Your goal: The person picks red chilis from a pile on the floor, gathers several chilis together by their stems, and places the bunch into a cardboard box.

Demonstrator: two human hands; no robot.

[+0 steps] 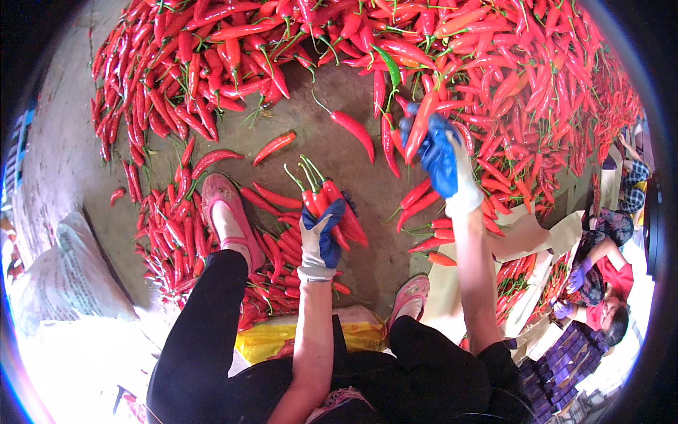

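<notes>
My left hand (321,237), in a white and blue work glove, is closed round a small bunch of red chili peppers (346,225), their green stems pointing up and away from me. Farther off to the right, my right hand (441,159), gloved alike, grips one red chili pepper (421,127) at the edge of the big heap. The heap of red chili peppers (522,92) spreads over the far side and the right. One green chili pepper (388,67) lies among them. Between my hands, a few loose peppers, such as a long curved one (353,134), rest on the grey floor.
A second pile of red peppers (176,240) lies around my left pink shoe (226,205). Below me is a yellow sack (282,339). Cardboard (522,237) and boxed peppers (517,279) stand at right, near another person (600,283) with purple gloves. A whitish sack (70,268) sits left.
</notes>
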